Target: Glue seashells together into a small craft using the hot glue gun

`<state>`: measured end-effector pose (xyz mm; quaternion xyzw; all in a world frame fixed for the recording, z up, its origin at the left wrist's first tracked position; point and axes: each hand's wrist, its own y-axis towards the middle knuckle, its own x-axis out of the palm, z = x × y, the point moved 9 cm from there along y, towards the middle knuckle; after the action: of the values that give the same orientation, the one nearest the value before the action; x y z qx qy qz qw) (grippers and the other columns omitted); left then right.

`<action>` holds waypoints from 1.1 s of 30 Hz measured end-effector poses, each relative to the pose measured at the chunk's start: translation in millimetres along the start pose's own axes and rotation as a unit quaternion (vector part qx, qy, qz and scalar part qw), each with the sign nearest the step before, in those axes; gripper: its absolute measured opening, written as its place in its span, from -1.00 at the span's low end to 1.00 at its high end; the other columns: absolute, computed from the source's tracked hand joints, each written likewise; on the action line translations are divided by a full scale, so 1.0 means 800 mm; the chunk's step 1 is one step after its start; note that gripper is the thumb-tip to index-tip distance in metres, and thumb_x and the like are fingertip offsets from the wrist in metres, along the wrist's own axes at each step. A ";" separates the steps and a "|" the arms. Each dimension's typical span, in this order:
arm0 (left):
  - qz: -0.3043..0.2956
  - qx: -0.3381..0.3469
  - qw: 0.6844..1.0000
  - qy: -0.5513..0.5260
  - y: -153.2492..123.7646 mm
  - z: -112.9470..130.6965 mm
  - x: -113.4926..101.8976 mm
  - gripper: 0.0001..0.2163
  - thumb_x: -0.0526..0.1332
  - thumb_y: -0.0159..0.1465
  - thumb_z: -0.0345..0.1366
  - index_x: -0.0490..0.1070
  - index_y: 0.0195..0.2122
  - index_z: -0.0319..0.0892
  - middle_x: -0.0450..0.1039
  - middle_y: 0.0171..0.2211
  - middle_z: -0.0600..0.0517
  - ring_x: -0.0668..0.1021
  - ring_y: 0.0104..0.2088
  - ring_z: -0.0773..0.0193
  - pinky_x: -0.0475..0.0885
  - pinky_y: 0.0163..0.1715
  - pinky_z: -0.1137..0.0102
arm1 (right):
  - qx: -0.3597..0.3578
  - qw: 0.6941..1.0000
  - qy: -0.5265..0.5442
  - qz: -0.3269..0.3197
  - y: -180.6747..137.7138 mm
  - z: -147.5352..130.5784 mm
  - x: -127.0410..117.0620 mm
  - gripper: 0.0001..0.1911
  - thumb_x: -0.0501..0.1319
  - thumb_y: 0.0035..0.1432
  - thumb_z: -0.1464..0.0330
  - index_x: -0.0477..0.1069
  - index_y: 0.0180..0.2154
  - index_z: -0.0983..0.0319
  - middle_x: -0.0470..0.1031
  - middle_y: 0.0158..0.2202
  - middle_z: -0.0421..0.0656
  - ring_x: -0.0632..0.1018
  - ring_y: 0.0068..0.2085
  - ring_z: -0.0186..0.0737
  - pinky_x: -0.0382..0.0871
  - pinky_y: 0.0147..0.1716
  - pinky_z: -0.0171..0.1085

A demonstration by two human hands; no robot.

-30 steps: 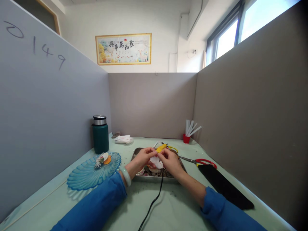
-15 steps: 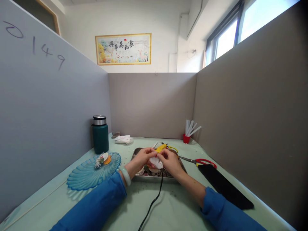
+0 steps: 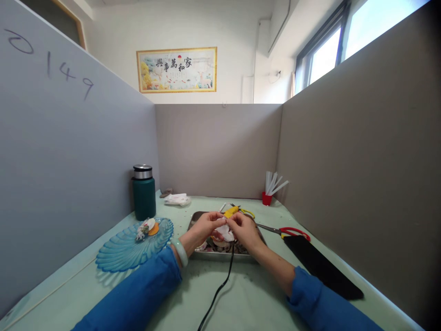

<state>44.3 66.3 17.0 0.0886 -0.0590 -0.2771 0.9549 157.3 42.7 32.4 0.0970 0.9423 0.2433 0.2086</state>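
My left hand (image 3: pixel 208 226), with a pale bangle at the wrist, and my right hand (image 3: pixel 243 230) meet fingertip to fingertip over a metal tray (image 3: pixel 220 257). Both are closed in a pinch; whatever lies between the fingertips is too small to make out. Just beneath them is a white, crumpled-looking piece (image 3: pixel 226 233), partly covered by the fingers. Shells and stones (image 3: pixel 215 247) fill the tray below. Behind the hands shows a yellow tool (image 3: pixel 231 211), perhaps a glue gun, mostly hidden. A black cord (image 3: pixel 223 286) runs from the tray towards me.
A blue scalloped glass plate (image 3: pixel 117 253) holds several shells (image 3: pixel 148 228) at left, before a green bottle (image 3: pixel 144 197). Red-handled scissors (image 3: pixel 294 232) and a black strip (image 3: pixel 322 266) lie right. White sticks (image 3: pixel 273 184) stand in a red cup (image 3: pixel 267 198); a white packet (image 3: pixel 177 199) lies behind.
The fingertips have shifted slightly to the right, and the white piece beneath them has turned a little. Everything else stays where it was.
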 end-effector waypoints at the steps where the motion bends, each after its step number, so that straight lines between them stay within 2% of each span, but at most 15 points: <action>1: -0.001 0.001 1.000 0.000 0.001 0.000 0.000 -0.65 0.35 -0.02 -0.13 0.37 -0.33 -0.29 0.35 -0.45 0.02 0.45 -0.54 0.38 0.42 -0.58 0.47 | 0.001 1.000 0.003 0.000 0.000 0.000 0.000 -0.78 0.14 0.03 0.24 0.27 -0.53 0.23 0.29 -0.66 -0.31 0.33 -0.63 -0.38 0.15 -0.63 -0.41; 16: -0.003 -0.003 1.000 0.017 0.003 -0.003 -0.003 -0.66 0.34 -0.02 -0.12 0.33 -0.37 -0.27 0.37 -0.48 0.01 0.46 -0.55 0.36 0.40 -0.62 0.50 | -0.034 0.998 -0.044 0.011 -0.002 -0.007 -0.003 -0.78 0.13 0.04 0.23 0.29 -0.53 0.24 0.36 -0.61 -0.27 0.36 -0.56 -0.36 0.14 -0.57 -0.40; 33: 0.008 -0.010 0.999 0.035 -0.003 0.004 0.002 -0.65 0.34 -0.03 -0.10 0.34 -0.37 -0.27 0.32 -0.47 0.04 0.44 -0.54 0.39 0.42 -0.59 0.46 | -0.025 0.999 -0.045 0.014 -0.001 -0.007 -0.003 -0.80 0.12 0.03 0.26 0.30 -0.53 0.24 0.36 -0.62 -0.28 0.37 -0.58 -0.36 0.16 -0.55 -0.39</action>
<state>44.2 62.9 20.0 0.0884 -0.0236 -0.2664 0.9595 157.3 38.9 37.4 0.1161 0.9240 0.2652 0.2499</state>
